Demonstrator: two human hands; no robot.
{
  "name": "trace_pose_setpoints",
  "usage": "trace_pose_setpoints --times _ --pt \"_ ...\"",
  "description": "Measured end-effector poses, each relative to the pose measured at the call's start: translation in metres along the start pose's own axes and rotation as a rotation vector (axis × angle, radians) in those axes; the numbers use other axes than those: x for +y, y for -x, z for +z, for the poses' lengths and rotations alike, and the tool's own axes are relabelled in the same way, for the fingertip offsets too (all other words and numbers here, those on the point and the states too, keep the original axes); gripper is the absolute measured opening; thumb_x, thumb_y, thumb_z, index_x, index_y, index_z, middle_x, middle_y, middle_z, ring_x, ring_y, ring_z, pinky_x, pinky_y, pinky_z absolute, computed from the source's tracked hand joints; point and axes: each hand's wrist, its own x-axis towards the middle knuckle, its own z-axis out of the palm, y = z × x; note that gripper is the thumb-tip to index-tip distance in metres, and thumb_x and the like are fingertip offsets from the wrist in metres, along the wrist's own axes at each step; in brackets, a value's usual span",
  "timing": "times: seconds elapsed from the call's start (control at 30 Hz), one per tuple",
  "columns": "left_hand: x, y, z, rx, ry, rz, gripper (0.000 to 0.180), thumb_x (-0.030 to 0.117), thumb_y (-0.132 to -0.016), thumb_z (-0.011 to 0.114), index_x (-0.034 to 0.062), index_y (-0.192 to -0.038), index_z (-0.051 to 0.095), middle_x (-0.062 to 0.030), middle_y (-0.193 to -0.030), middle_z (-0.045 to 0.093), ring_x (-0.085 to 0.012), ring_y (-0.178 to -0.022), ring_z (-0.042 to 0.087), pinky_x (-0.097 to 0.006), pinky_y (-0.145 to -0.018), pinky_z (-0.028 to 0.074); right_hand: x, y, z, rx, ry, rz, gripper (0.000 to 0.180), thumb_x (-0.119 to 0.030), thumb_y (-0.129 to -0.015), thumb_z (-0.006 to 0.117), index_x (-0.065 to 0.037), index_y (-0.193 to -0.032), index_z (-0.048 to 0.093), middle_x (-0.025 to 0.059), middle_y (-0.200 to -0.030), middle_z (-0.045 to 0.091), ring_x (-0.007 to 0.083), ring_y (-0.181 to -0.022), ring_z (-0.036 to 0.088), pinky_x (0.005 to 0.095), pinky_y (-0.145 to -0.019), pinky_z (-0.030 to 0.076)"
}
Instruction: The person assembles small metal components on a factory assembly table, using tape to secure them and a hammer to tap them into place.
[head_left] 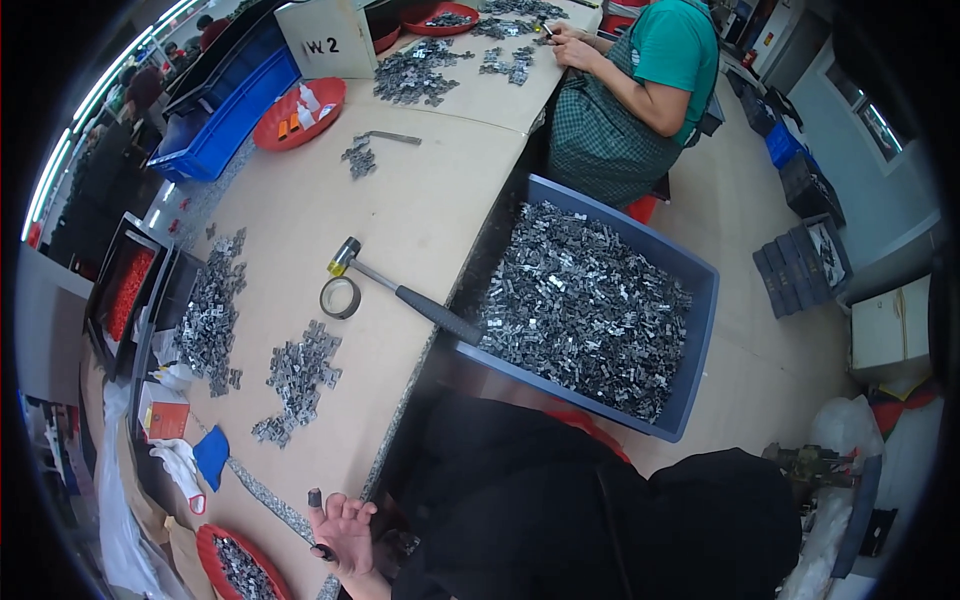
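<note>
Worktable [430, 190] observed from alongside, its pale top bearing several loose heaps of small grey metal parts [303, 375]. Left hand [345, 535] of the seated worker is at the near end of the table, palm up, fingers spread and slightly curled; black covers sit on the thumb and one finger. Right hand is out of my sight, so its state cannot be told.

Nearest to the left hand, on its left, stands a red dish [207, 560] holding more of the metal parts. One heap lies farther along the table, and a longer one lies to its left, beside black trays. A white glove [182, 468] and a blue cloth [211, 458] lie next to each other at the left side.

Hammer [415, 300] lies across the tabletop, its dark handle reaching past the table edge to the corner of a grey-blue bin [704, 340]; contact there cannot be confirmed. Tape roll [343, 315] lies flat near the hammer's head. Bin is heaped with metal parts. Beyond it sits a co-worker in a green shirt [680, 50], both hands [572, 45] together over the table.
</note>
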Motion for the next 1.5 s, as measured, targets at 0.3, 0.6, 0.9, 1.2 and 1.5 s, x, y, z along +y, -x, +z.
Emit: trace_pose_setpoints --times 0.3,0.6,0.9,1.2,1.5 --pt "-0.001 -0.001 0.001 0.003 0.026 -0.012 0.077 0.044 -0.068 0.067 0.0087 -0.126 0.032 -0.0135 -0.107 0.049 -0.0278 -0.095 0.051 -0.044 -0.078 0.04 0.002 0.004 0.002 0.007 -0.02 -0.075 0.032 -0.031 -0.082 0.047 -0.003 -0.074 0.059 0.0069 -0.074 0.059 0.0166 -0.064 0.056 0.0299 -0.058 0.043" --pt "-0.004 0.009 0.002 0.056 0.079 -0.009 0.083 0.045 -0.064 0.07 0.0074 -0.126 0.029 -0.0106 -0.103 0.049 -0.0263 -0.096 0.049 -0.046 -0.078 0.04 -0.019 0.002 -0.042 -0.111 0.135 -0.207 0.029 -0.029 -0.08 0.048 -0.003 -0.076 0.06 0.0078 -0.074 0.059 0.0176 -0.065 0.056 0.0308 -0.06 0.044" --pt "-0.027 -0.042 0.015 0.04 -0.053 -0.094 0.064 0.051 -0.074 0.057 0.0019 -0.112 0.043 -0.0162 -0.1 0.053 -0.0247 -0.09 0.054 -0.034 -0.078 0.042 -0.118 -0.04 -0.114 -0.561 0.633 -0.422 0.027 -0.026 -0.079 0.049 -0.003 -0.077 0.061 0.0087 -0.075 0.059 0.0185 -0.066 0.057 0.0318 -0.062 0.044" --pt "-0.052 -0.022 0.039 0.095 -0.439 0.098 0.042 -0.002 -0.079 0.051 0.0007 -0.119 0.036 -0.0093 -0.1 0.053 -0.016 -0.093 0.05 -0.028 -0.081 0.041 -0.369 0.011 -0.038 -0.141 0.018 -1.191 0.033 -0.005 -0.076 0.059 -0.003 -0.108 0.054 -0.0004 -0.076 0.055 0.0037 -0.066 0.049 0.018 -0.061 0.043" --pt "-0.055 -0.005 0.046 0.134 -0.426 0.209 0.048 0.002 -0.079 0.055 0.0013 -0.12 0.031 -0.0108 -0.101 0.052 -0.0146 -0.093 0.052 -0.026 -0.082 0.04 -0.364 0.006 0.005 0.083 0.115 -1.56 0.013 -0.009 -0.08 0.056 -0.002 -0.089 0.061 0.0106 -0.083 0.059 0.02 -0.075 0.057 0.0267 -0.065 0.046"
